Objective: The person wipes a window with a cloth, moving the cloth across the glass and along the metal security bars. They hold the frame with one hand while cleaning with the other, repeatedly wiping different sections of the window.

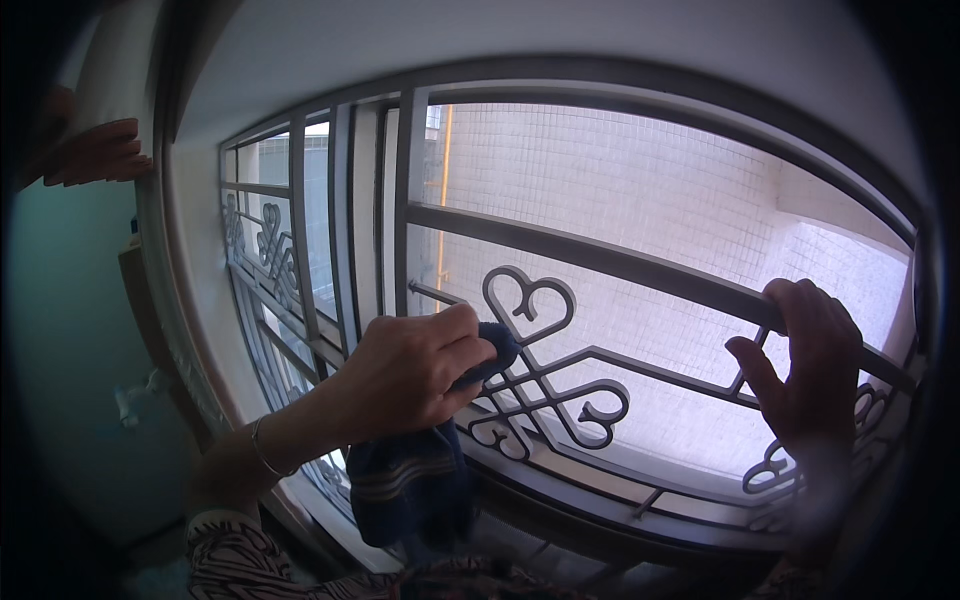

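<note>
A dark blue cloth (409,487) with pale stripes is bunched in my left hand (416,367), its lower part hanging down. The bunched end of the cloth meets the scrollwork (536,386) of a metal window grille, just below a heart-shaped curl (529,300). A bracelet circles my left wrist. My right hand (814,360) has its fingers curled over the grille's thick horizontal bar (600,259) towards the right, with the thumb held apart below the bar.
Behind the grille is a window opening onto a tiled outer wall (615,165) with a yellow pipe (444,165). On the left a second grille section (277,247) stands at an angle. A brown curtain or trim edge (169,225) runs down the left side.
</note>
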Action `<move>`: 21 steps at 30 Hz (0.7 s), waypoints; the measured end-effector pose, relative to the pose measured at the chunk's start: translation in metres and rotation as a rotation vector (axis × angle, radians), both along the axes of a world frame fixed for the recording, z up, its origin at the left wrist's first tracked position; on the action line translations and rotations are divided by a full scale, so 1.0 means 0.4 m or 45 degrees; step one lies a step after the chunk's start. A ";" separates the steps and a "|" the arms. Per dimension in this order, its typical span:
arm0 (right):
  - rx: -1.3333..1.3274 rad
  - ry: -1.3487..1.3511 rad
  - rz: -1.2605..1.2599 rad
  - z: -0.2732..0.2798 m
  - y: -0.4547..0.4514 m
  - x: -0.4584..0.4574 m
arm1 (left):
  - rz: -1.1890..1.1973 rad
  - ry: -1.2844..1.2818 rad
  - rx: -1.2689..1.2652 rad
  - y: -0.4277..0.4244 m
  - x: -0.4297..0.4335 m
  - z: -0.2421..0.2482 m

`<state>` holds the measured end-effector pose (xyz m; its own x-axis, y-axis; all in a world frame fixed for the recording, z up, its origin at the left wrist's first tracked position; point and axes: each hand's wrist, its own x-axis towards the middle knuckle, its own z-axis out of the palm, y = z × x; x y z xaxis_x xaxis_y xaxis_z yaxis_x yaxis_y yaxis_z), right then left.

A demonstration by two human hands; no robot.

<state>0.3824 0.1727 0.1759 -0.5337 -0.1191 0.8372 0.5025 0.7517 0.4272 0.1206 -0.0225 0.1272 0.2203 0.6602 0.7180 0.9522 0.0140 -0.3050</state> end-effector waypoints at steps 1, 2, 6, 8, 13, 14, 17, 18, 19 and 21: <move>-0.007 -0.009 -0.005 0.000 0.000 0.001 | 0.037 -0.051 0.005 0.001 0.004 -0.004; 0.001 -0.002 -0.004 -0.001 0.000 0.000 | -0.090 -0.011 0.152 0.002 0.012 -0.010; 0.013 0.000 0.015 -0.002 0.003 -0.002 | 0.016 0.165 0.019 0.069 0.053 -0.024; 0.019 0.006 0.024 0.000 0.004 -0.002 | 0.026 0.170 0.058 0.080 0.061 -0.028; 0.018 0.004 0.034 0.001 0.002 -0.001 | 0.001 -0.062 -0.056 0.050 0.043 -0.051; 0.032 0.006 0.026 0.000 0.002 -0.001 | 0.043 -0.083 -0.099 0.041 0.042 -0.061; 0.051 0.007 0.016 -0.001 0.004 -0.002 | 0.095 -0.118 -0.190 0.021 0.045 -0.079; 0.046 0.008 0.023 -0.002 0.005 -0.002 | 0.015 -0.170 -0.197 0.020 0.051 -0.079; 0.043 0.009 0.030 -0.002 0.006 -0.002 | -0.047 -0.171 -0.097 0.022 0.058 -0.077; 0.048 0.018 0.036 -0.003 0.008 -0.002 | -0.104 -0.198 -0.003 0.028 0.079 -0.067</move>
